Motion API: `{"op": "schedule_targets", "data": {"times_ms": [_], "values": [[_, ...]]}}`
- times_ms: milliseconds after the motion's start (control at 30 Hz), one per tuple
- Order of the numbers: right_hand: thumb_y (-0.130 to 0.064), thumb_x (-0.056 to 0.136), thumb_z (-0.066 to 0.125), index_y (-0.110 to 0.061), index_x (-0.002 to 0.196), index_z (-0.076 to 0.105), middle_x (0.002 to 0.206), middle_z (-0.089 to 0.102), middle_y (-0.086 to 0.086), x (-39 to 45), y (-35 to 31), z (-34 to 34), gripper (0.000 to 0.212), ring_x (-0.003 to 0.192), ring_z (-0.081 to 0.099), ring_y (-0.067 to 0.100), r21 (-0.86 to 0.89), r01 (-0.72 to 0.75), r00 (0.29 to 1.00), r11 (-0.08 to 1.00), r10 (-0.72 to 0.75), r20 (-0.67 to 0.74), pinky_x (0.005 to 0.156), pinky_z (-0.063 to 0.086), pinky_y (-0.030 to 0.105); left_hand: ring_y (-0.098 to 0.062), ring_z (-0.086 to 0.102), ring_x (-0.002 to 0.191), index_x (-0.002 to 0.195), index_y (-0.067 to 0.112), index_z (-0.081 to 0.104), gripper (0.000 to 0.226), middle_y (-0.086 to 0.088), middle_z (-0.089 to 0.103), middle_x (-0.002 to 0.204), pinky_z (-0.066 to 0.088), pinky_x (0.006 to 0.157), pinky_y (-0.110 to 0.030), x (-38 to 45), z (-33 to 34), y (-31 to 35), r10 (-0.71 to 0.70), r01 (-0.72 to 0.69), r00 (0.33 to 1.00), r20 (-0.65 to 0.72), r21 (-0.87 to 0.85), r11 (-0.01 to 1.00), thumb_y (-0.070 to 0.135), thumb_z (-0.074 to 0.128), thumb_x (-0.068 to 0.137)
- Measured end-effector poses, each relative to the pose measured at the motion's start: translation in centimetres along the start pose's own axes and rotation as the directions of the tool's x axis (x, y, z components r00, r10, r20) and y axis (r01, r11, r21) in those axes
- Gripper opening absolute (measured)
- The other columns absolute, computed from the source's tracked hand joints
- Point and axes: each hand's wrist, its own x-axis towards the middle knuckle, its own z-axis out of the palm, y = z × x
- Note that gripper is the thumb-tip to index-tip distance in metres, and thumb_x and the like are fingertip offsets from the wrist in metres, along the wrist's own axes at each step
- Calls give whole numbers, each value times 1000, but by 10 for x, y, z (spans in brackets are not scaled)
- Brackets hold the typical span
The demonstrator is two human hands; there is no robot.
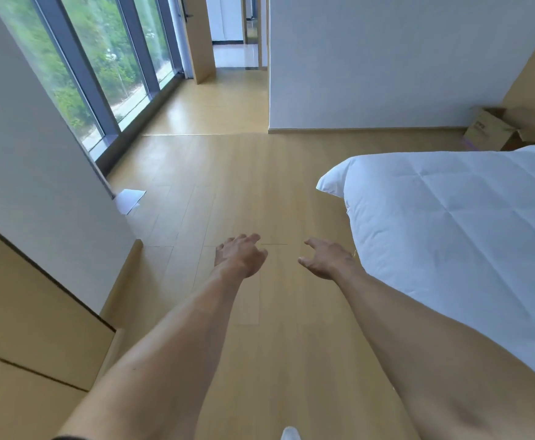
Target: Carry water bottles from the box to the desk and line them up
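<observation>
Both my arms reach out in front of me over the wooden floor. My left hand [240, 256] is empty, its fingers loosely spread. My right hand [326, 258] is empty too, fingers relaxed and slightly curled. An open cardboard box [495, 130] stands on the floor at the far right, beyond the bed and against the wall; its inside is hidden from here. No water bottle and no desk are in view.
A bed with a white duvet [456, 230] fills the right side. A wooden cabinet [28, 315] and a white wall lie to my left, with tall windows [101, 65] beyond. A sheet of paper [129, 198] lies on the floor. A doorway [234, 42] opens ahead.
</observation>
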Motion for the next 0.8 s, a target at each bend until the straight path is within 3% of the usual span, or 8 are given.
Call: {"op": "schedule_targets", "data": {"times_ms": [400,800], "values": [[-55,95,50,-32,151,34,154,41,1,214,-33,-53,63,138,42,25,-32,28,1000,999,-27,14,105,40,39,-28,40,140,150,32,41,53,-3,44,154,30,115,-43,217,-44,2,-38,38,999,-2,-19,999,42,41,98],[-53,95,49,-32,151,34,153,40,2,458,-96,-135,62,136,43,25,-53,-60,998,997,59,-22,103,42,41,-28,39,140,150,31,42,51,-3,46,153,30,114,-43,492,-134,-9,83,-83,996,14,13,996,42,40,100]]}}
